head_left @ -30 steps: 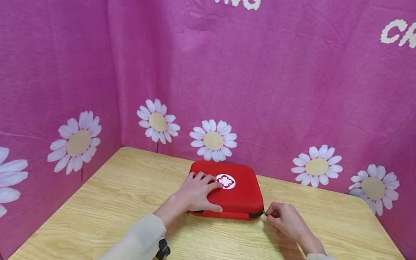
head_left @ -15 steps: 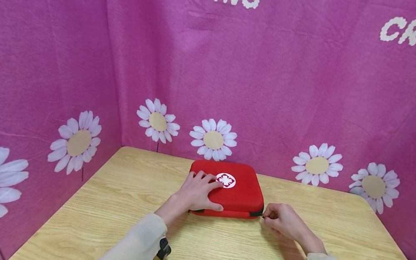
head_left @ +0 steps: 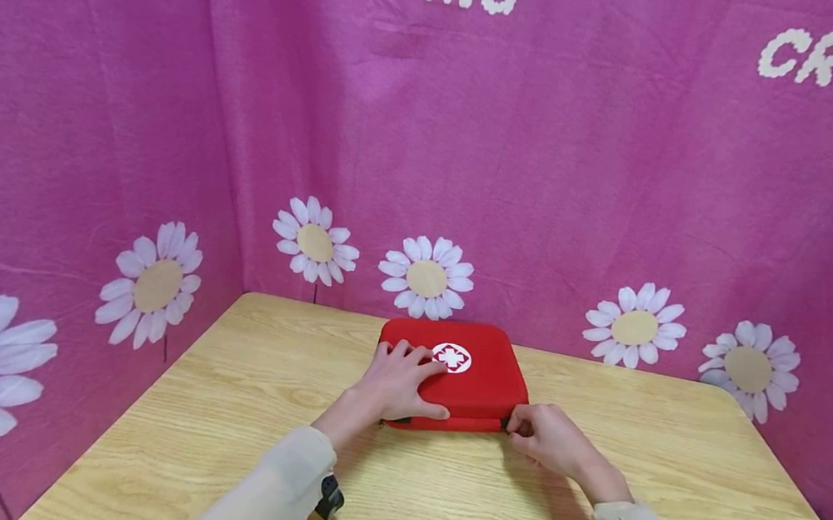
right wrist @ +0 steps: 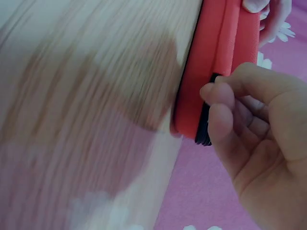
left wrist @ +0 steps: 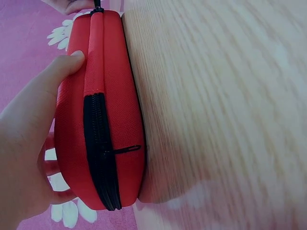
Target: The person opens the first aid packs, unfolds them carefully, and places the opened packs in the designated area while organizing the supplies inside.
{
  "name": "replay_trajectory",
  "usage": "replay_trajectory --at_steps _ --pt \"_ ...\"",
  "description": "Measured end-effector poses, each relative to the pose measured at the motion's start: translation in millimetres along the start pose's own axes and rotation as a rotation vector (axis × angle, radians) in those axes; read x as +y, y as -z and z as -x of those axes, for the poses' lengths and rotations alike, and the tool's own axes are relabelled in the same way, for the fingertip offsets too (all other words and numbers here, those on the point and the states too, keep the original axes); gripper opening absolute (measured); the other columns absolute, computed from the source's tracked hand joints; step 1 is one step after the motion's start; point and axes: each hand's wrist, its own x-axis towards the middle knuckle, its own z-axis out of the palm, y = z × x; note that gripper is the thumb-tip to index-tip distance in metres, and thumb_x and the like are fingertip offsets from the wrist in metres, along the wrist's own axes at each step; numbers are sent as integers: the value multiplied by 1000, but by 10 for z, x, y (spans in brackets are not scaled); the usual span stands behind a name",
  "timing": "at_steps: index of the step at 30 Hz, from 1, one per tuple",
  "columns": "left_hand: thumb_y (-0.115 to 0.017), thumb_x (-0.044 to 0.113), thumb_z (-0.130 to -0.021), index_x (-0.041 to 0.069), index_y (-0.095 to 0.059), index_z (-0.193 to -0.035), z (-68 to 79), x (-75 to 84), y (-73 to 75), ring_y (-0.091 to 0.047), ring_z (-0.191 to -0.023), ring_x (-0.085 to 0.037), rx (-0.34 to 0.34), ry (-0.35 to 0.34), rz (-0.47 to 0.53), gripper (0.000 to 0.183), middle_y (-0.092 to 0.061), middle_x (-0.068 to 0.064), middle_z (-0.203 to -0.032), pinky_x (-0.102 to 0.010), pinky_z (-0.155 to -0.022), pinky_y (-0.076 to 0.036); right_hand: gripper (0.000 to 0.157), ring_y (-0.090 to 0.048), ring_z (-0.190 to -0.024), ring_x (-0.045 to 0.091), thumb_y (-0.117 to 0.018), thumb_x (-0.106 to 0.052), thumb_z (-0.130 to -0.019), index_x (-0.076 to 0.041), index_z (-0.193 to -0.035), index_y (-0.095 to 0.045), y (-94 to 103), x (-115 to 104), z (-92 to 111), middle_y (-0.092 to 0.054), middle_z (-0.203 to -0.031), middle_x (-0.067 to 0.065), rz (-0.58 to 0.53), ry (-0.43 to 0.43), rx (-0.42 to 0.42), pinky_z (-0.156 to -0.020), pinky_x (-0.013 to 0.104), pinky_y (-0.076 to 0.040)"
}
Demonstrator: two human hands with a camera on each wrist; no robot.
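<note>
A red first-aid case (head_left: 475, 387) with a white cross emblem lies on the table. My left hand (head_left: 400, 384) rests on its lid, fingers spread over the top and thumb (left wrist: 74, 60) against the front side. At the front right corner, my right hand (head_left: 546, 436) pinches a zipper pull between thumb and fingertips; the fingers mostly hide it. Black zipper tape (right wrist: 204, 124) shows beside those fingertips in the right wrist view. A second zipper pull (left wrist: 127, 150) hangs from the black zipper (left wrist: 98, 129) at the front left corner.
The light wood table (head_left: 431, 496) runs back to a pink cloth (head_left: 545, 180) with white daisies and lettering. This cloth also covers the left side. The case stands near the table's back edge.
My right hand has moved a little left, round the front right corner of the case, with the zipper pull. The left hand has stayed in place on the lid.
</note>
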Motion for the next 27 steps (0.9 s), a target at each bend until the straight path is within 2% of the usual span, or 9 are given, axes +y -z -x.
replay_trajectory --at_steps 5,10,13,16,22,25,27 --pt "-58 77 -78 38 -49 -145 -15 68 -10 -43 -128 -24 -3 40 -9 78 -51 0 -142 -55 -104 -32 2 -50 -53 4 -65 -2 -88 -1 -87 -66 -10 27 15 -59 -67 -5 39 -49 50 -53 22 -45" --pt "-54 82 -77 34 -50 -145 -64 239 -31 -43 -129 -30 12 133 -50 83 -50 -4 -143 -61 -104 -33 5 -50 -62 7 -67 -4 -88 -5 -93 -68 -46 31 11 -61 -73 -4 98 -130 140 -59 22 -43" --pt "-52 85 -76 31 -51 -145 -85 328 -31 -42 -131 -32 9 189 -62 87 -49 -6 -144 -63 -104 -33 7 -50 -64 9 -68 -8 -89 -8 -96 -70 -82 -2 -6 -62 -77 -4 96 -147 148 -59 23 -42" --pt "-49 86 -77 30 -52 -143 -97 373 1 -42 -129 -31 -3 218 -56 87 -50 -6 -143 -61 -103 -33 6 -51 -64 9 -70 -11 -89 -10 -95 -69 -108 -51 -23 -62 -77 -5 87 -147 142 -59 23 -42" --pt "-51 81 -80 33 -57 -138 -79 361 127 -44 -126 -29 -16 196 -19 76 -51 -7 -138 -56 -103 -36 5 -52 -64 4 -71 -11 -88 -16 -89 -68 -143 -119 -66 -61 -76 -10 105 -51 186 -62 21 -45" --pt "-51 79 -82 32 -58 -138 -66 335 156 -45 -127 -28 -25 166 -23 73 -51 -7 -139 -55 -106 -35 7 -53 -66 3 -72 -11 -87 -18 -88 -68 -161 -154 -88 -61 -78 -11 105 16 235 -64 21 -47" --pt "-52 77 -84 30 -60 -136 -67 301 162 -47 -125 -27 -19 140 -21 70 -52 -7 -136 -53 -106 -36 8 -55 -70 4 -74 -14 -87 -18 -90 -68 -172 -180 -99 -60 -81 -11 108 30 273 -66 22 -48"
